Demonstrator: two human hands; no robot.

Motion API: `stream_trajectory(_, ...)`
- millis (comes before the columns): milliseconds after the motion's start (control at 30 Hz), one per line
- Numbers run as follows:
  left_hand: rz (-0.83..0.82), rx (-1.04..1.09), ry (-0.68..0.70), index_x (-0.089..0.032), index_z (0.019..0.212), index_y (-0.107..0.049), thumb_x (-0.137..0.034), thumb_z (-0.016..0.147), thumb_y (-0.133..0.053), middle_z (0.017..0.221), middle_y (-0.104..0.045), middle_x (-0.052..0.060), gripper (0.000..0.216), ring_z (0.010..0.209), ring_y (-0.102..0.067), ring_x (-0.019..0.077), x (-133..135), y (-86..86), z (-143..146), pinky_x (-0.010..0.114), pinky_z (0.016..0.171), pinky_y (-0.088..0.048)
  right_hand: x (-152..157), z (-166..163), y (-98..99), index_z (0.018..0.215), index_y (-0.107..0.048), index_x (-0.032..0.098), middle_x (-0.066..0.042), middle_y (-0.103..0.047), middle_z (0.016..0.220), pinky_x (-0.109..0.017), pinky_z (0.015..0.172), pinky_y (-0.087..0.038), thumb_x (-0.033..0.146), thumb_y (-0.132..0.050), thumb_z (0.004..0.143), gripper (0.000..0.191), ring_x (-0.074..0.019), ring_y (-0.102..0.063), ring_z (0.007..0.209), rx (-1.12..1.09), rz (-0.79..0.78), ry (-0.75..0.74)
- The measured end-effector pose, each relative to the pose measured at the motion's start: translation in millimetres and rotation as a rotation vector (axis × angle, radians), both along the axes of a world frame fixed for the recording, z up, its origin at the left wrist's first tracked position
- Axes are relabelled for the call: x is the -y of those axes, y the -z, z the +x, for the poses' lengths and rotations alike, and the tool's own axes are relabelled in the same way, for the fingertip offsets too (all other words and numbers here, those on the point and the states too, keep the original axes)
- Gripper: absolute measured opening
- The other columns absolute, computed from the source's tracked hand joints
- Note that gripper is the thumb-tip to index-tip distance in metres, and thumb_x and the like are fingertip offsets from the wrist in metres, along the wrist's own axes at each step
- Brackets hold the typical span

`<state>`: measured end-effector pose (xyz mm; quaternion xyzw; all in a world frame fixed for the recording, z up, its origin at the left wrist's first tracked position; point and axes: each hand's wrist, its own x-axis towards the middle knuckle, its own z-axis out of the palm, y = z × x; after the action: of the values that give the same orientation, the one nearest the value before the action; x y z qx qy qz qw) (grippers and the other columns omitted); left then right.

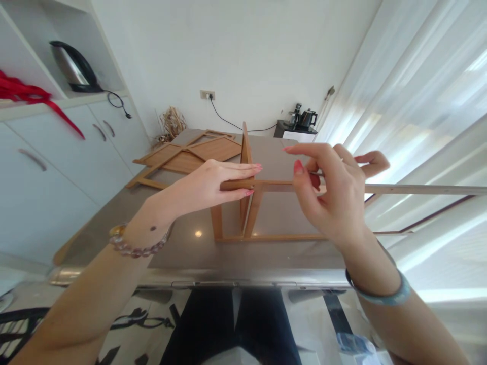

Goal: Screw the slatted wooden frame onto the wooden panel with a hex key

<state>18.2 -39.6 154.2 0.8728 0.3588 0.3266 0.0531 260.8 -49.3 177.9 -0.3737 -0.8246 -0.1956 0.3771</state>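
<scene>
Left hand: lies flat along the top rail of the wooden frame, fingers stretched out and closed on the rail near its joint with the upright panel.
Right hand: held over the same rail to the right of the joint, thumb and forefinger pinched narrowly on something small; what it is I cannot tell.
Wooden frame: stands upright on the grey surface, near its front edge, between the two hands; a long pale rail runs off to the right past the surface.
Loose parts: flat wooden panels lie farther back on the surface, well apart from the frame.
Surroundings: a kettle on the shelf at left, a red ribbon beside it, a tea set by the far wall, curtains at right.
Risk, frame: likely to tip or rack sideways if the left hand eases off, since only thin legs carry it.
Risk, long rail: overhanging, it could lever the joint apart if knocked.
Risk, small piece: might slip from the pinch and drop off the surface.
</scene>
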Motion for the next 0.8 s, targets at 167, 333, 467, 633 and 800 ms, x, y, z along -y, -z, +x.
stream_trajectory(167,0.007,-0.089,-0.056,-0.027,0.139,-0.053,-0.044,0.094,-0.057,0.144,-0.054,-0.002,0.049,0.131,-0.054,0.0185,2.4,-4.2,1.1,0.033,0.115,-0.041,47.9,-11.4,52.0,0.121,-0.058,0.027,0.001,-0.060,0.076,-0.037,0.073,-0.025,0.020,-0.045,0.094,0.030,-0.0215,-0.052,0.077,-0.086,-0.164,-0.177)
stream_trajectory(333,0.033,-0.169,-0.166,-0.032,0.140,-0.052,-0.047,0.093,-0.058,0.144,-0.054,-0.007,0.049,0.134,-0.052,0.0190,8.7,-8.5,2.6,0.033,0.117,-0.038,75.8,-19.8,136.2,0.126,-0.051,0.027,-0.001,-0.064,0.093,-0.037,0.080,-0.026,0.015,-0.041,0.093,0.036,-0.0215,-0.055,0.084,-0.206,-0.416,-0.122)
stream_trajectory(467,0.067,-0.216,-0.183,-0.030,0.139,-0.051,-0.045,0.096,-0.055,0.144,-0.054,-0.005,0.045,0.133,-0.052,0.0167,11.7,-9.9,3.4,0.035,0.117,-0.036,94.4,-34.2,182.9,0.124,-0.051,0.029,-0.001,-0.064,0.094,-0.041,0.088,-0.023,0.017,-0.042,0.094,0.034,-0.0237,-0.055,0.089,-0.318,-0.508,-0.021)
stream_trajectory(633,0.126,-0.208,-0.182,-0.027,0.137,-0.053,-0.042,0.096,-0.056,0.140,-0.058,-0.004,0.044,0.127,-0.056,0.0136,11.5,-9.2,2.5,0.033,0.113,-0.037,107.3,-57.3,204.2,0.123,-0.053,0.029,-0.002,-0.063,0.090,-0.041,0.087,-0.026,0.009,-0.037,0.091,0.041,-0.0224,-0.054,0.084,-0.391,-0.526,-0.050)
stream_trajectory(800,0.125,-0.197,-0.174,-0.028,0.136,-0.053,-0.041,0.096,-0.056,0.141,-0.057,-0.005,0.042,0.127,-0.056,0.0123,10.4,-8.3,2.8,0.031,0.114,-0.036,98.1,-66.1,199.3,0.126,-0.051,0.022,-0.005,-0.063,0.091,-0.039,0.083,-0.036,0.002,-0.029,0.088,0.048,-0.0219,-0.055,0.083,-0.274,-0.593,-0.272)
